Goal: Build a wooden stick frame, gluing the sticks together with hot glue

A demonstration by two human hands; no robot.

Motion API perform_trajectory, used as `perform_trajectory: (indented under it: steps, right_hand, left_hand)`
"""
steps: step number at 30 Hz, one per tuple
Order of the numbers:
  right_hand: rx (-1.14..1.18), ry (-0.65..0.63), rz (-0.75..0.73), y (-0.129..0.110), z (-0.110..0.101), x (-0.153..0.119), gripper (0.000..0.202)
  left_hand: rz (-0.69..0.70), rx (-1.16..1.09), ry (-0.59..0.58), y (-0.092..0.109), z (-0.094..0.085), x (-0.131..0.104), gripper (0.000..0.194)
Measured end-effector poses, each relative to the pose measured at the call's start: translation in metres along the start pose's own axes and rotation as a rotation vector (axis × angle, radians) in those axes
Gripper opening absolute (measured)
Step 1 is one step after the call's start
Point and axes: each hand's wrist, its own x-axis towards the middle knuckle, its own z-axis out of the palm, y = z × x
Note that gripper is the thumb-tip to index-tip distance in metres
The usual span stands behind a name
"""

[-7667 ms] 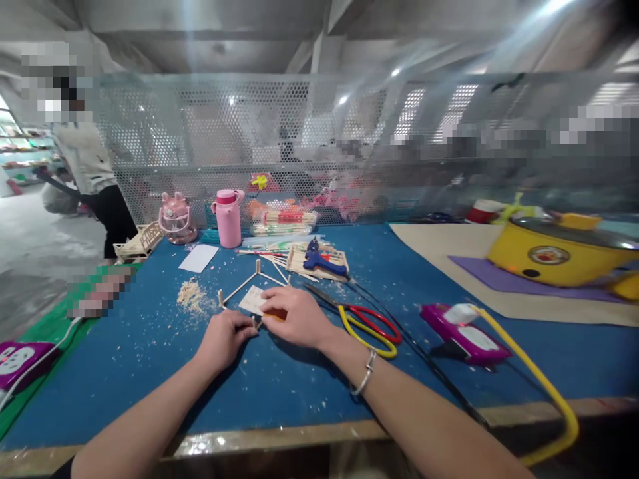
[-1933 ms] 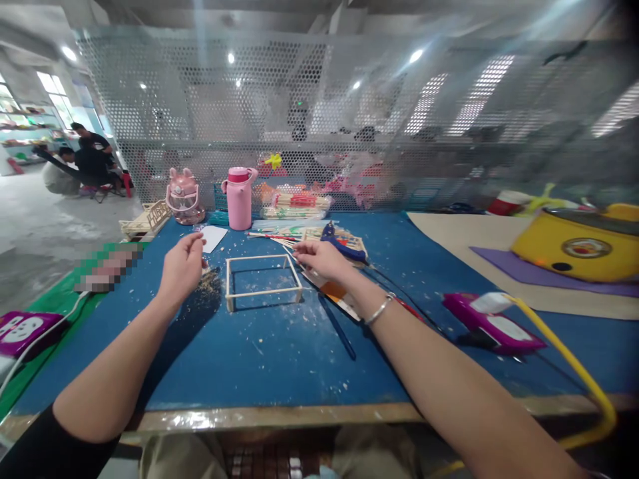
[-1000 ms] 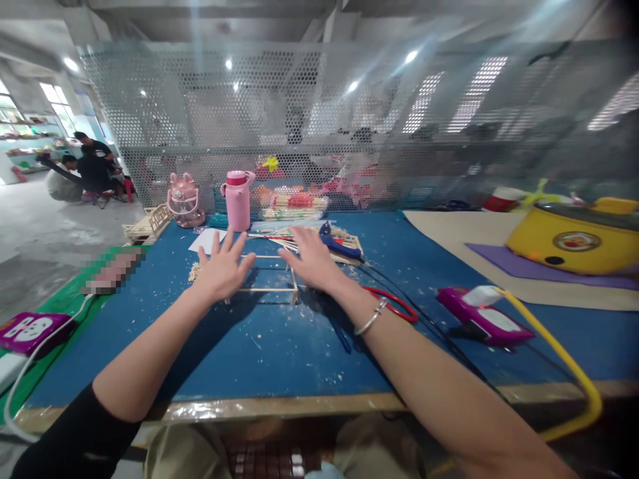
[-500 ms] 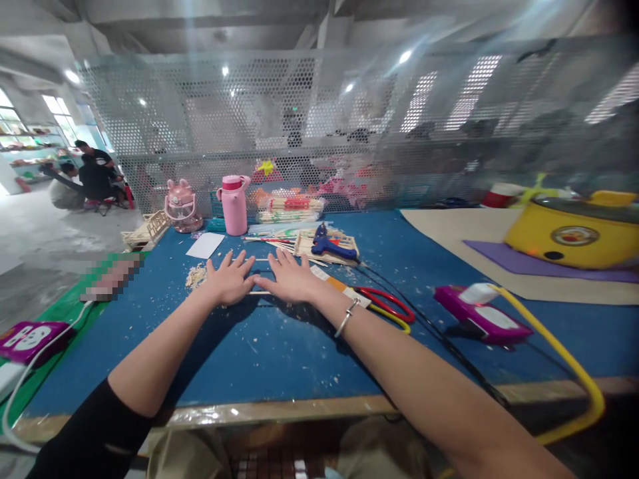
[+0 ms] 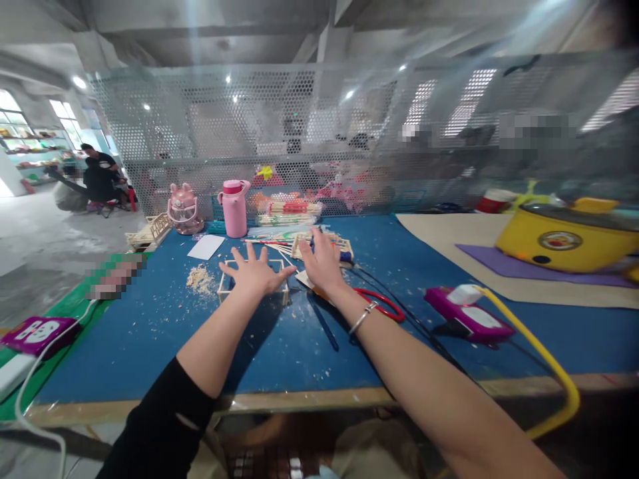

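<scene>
My left hand (image 5: 254,273) is spread flat with its fingers apart, over a small rectangular frame of thin wooden sticks (image 5: 222,287). The frame lies on the blue tabletop, partly hidden by the palm. My right hand (image 5: 323,266), a bracelet at its wrist, reaches over the blue glue gun (image 5: 345,256). Thumb and forefinger stand apart; the other fingers are partly hidden, and contact with the gun is unclear. Behind that hand sits a light wooden stick tray (image 5: 301,243). Scissors with red handles (image 5: 384,303) lie beside the right wrist, and a dark blue slim tool (image 5: 323,324) lies between the arms.
Wood scraps (image 5: 200,279) and a white card (image 5: 206,247) lie left of the frame. Behind stand a pink bottle (image 5: 234,209) and a clear pink jug (image 5: 184,209). On the right are a purple power strip (image 5: 466,316) and a yellow pot (image 5: 564,236). People sit far left.
Both hands were side by side on the stick frame. My right hand has moved right and away to the glue gun; my left has shifted right, spreading its fingers and uncovering the frame's left side.
</scene>
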Motion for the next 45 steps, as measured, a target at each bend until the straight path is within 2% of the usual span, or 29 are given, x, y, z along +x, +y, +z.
perform_trajectory:
  steps: [3, 8, 15, 17, 19, 22, 23, 24, 25, 27, 29, 30, 32, 34, 38, 42, 45]
  right_hand:
    - [0.016, -0.017, -0.008, -0.001, 0.007, -0.003, 0.059]
    - [0.040, -0.009, -0.026, -0.004, 0.010, -0.004, 0.060]
    - [0.013, -0.001, -0.019, -0.007, 0.011, -0.005, 0.060]
    - [0.010, -0.010, -0.035, -0.007, 0.010, -0.006, 0.060]
    - [0.018, 0.007, -0.046, -0.006, 0.007, -0.004, 0.058]
    - [0.045, 0.098, -0.090, 0.001, -0.003, 0.002, 0.052]
    - [0.044, 0.084, -0.133, 0.004, -0.005, 0.005, 0.050]
    - [0.028, 0.014, -0.191, 0.007, -0.008, 0.007, 0.048]
    - [-0.006, -0.098, -0.246, 0.008, -0.010, 0.008, 0.050]
    - [-0.113, -0.382, -0.301, 0.007, -0.011, 0.005, 0.061]
    - [-0.197, -0.583, -0.273, -0.001, -0.010, -0.003, 0.072]
    - [-0.210, -0.629, -0.255, -0.006, -0.008, -0.007, 0.075]
    - [-0.212, -0.618, -0.241, -0.018, -0.005, -0.017, 0.078]
    - [-0.230, -0.589, -0.233, -0.028, 0.000, -0.024, 0.082]
    - [-0.266, -0.662, -0.213, -0.033, 0.011, -0.029, 0.088]
    - [-0.240, -0.660, -0.220, -0.029, 0.014, -0.029, 0.090]
    - [-0.153, -0.612, -0.192, -0.025, 0.008, -0.022, 0.089]
  left_hand:
    - [-0.069, 0.019, -0.071, 0.001, 0.009, 0.004, 0.088]
    - [-0.081, 0.042, -0.093, -0.002, 0.007, 0.005, 0.087]
    - [-0.063, 0.019, -0.085, 0.002, 0.013, 0.005, 0.088]
    - [-0.049, -0.035, -0.045, 0.002, 0.006, 0.003, 0.090]
    - [-0.009, -0.135, 0.103, -0.007, -0.013, -0.002, 0.091]
    - [0.129, -0.340, 0.610, -0.043, -0.054, -0.017, 0.069]
    - [0.165, -0.388, 0.762, -0.059, -0.065, -0.024, 0.059]
    - [0.160, -0.407, 0.881, -0.076, -0.072, -0.031, 0.052]
    - [0.140, -0.377, 0.917, -0.091, -0.074, -0.038, 0.049]
    - [0.113, -0.229, 0.733, -0.113, -0.063, -0.054, 0.050]
    - [0.030, -0.122, 0.470, -0.121, -0.036, -0.069, 0.057]
    - [0.026, -0.088, 0.350, -0.120, -0.022, -0.076, 0.059]
    - [0.072, -0.028, 0.214, -0.113, 0.001, -0.084, 0.061]
    - [0.134, 0.014, 0.168, -0.104, 0.012, -0.086, 0.061]
    - [0.173, 0.030, 0.121, -0.099, 0.011, -0.084, 0.055]
    - [0.157, 0.029, 0.114, -0.101, -0.002, -0.078, 0.056]
    - [0.103, 0.004, 0.132, -0.098, -0.020, -0.056, 0.060]
